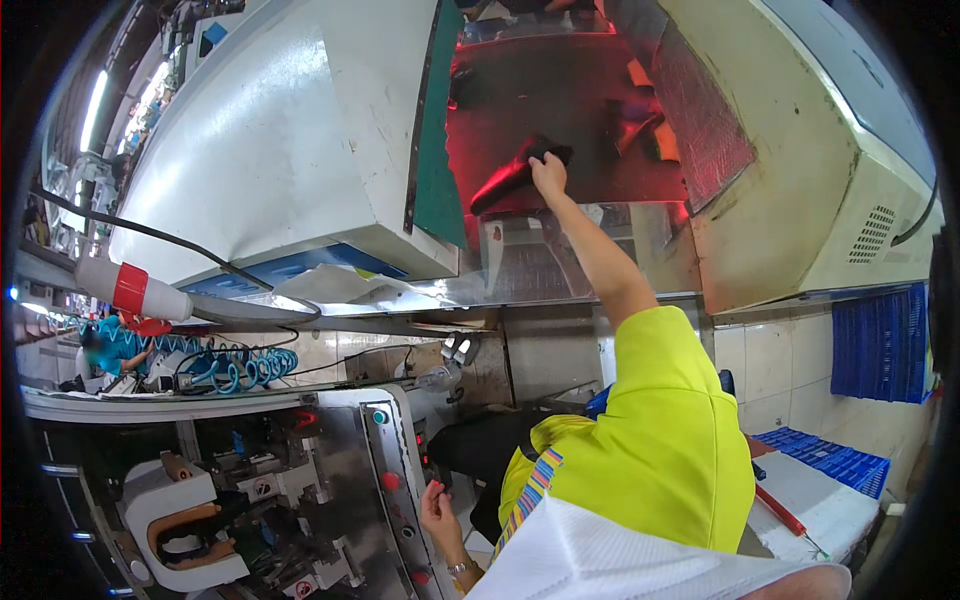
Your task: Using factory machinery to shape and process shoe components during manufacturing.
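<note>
My right hand [548, 174] reaches forward between two large machine housings, closed on one end of a dark, elongated piece that looks like a shoe upper [515, 176]. The piece lies slanted over a dark bed [570, 95] lit red, its other end pointing to the near left. To its right on the bed are dark and orange pieces [640, 125], whose kind I cannot make out. My left hand [440, 515] is low, beside a machine's metal panel [385, 480] with red and green buttons. Its fingers are loosely bent and partly apart, with a red spot at the fingertips.
A white housing [290, 130] stands left of the lit bed, a cream housing [810, 180] right of it. At lower left is a machine with a brown curved pad [190, 525]. Blue crates [880, 345] and a red-handled tool [782, 510] are on the right. A co-worker [115, 345] sits far left.
</note>
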`<state>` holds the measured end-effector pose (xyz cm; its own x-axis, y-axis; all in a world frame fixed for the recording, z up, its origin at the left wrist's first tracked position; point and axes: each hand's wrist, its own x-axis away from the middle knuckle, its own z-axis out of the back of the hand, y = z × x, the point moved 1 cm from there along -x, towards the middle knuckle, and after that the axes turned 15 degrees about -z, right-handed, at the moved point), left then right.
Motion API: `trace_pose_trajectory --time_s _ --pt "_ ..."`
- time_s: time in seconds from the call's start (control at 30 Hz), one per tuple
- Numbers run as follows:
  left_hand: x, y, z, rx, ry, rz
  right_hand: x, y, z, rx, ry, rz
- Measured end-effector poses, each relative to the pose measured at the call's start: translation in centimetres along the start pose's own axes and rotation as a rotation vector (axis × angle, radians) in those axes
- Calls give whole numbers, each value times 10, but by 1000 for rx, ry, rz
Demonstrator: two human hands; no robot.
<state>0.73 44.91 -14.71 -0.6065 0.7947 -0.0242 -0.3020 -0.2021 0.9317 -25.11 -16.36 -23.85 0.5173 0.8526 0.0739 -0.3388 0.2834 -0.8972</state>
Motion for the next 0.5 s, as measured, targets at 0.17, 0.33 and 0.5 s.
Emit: trace_pose_trajectory --time_s 0.17,0.33,0.5 --pt "-33 40 -12 75 15 -24 31 -40 100 -386 -477 139" --pt "-96 99 -59 284 -133 -96 128 -81 192 -413 -1006 129" --pt "-143 162 -125 635 -262 -29 220 -111 210 -275 -1382 517"
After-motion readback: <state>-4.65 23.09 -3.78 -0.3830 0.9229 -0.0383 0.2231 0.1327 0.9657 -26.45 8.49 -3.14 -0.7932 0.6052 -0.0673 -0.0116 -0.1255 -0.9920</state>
